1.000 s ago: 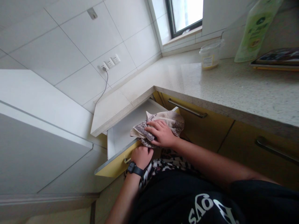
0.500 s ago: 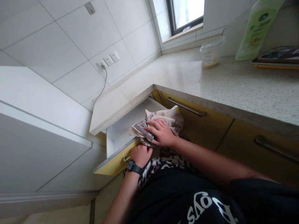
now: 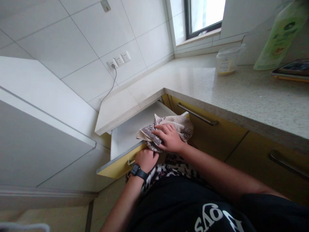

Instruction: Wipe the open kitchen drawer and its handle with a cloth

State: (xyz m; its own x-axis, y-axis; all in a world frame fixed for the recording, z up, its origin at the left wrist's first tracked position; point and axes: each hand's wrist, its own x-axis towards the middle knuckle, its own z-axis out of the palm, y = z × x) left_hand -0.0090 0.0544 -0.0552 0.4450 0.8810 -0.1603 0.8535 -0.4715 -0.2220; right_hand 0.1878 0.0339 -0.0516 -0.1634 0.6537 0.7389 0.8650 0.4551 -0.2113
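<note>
A yellow-fronted drawer [image 3: 120, 166] is pulled out from below the counter, showing its pale inside. My left hand [image 3: 146, 160], with a dark watch on the wrist, is closed round the metal drawer handle [image 3: 130, 162]; only the handle's left end shows. Over the drawer's front edge, toward its right end, lies a crumpled beige and grey-brown patterned cloth [image 3: 184, 124]. My right hand [image 3: 169, 138] rests on top of this cloth with its fingers bent into it, holding it against the drawer's front edge. The cloth hides part of the drawer's rim.
The speckled countertop [image 3: 193, 77] forms a corner above the drawer. On it stand a clear plastic tub [image 3: 225, 62], a green bottle [image 3: 277, 42] and a flat dark object [image 3: 293, 70]. A cupboard with a bar handle [image 3: 198, 115] adjoins on the right. A plugged-in cord [image 3: 113, 82] hangs from wall sockets.
My view has shifted slightly, so the room sits a little further right in the picture. Both hands, the cloth and the drawer keep nearly the same places relative to each other.
</note>
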